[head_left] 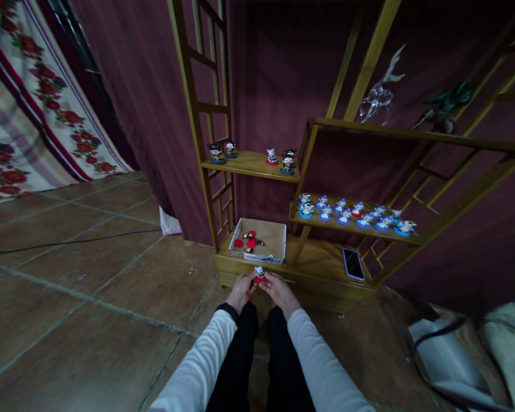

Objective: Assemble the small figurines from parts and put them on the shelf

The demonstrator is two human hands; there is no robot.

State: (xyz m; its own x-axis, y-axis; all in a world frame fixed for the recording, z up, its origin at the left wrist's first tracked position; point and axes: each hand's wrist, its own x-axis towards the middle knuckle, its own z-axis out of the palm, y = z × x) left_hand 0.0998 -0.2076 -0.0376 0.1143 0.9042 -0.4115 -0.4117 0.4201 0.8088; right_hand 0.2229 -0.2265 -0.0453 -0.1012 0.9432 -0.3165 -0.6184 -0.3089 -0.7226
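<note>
Both hands meet in front of my knees and pinch one small figurine (260, 273) with a red base between them. My left hand (241, 289) grips its left side, my right hand (277, 289) its right side. Just beyond it a shallow cardboard box (278, 243) sits on the bottom board of a wooden shelf unit (249, 164) and holds a few red and black figurines (249, 241). A shelf at the upper left carries several dark and red figurines (287, 160). A lower shelf to the right carries several blue-based figurines (352, 213).
A phone (353, 263) lies flat on the bottom board right of the box. A glass deer (380, 94) and a dark green ornament (446, 106) stand on the top shelf. Dark red curtain behind, flowered cloth (34, 109) at left, a cable on the tiled floor, bags at lower right.
</note>
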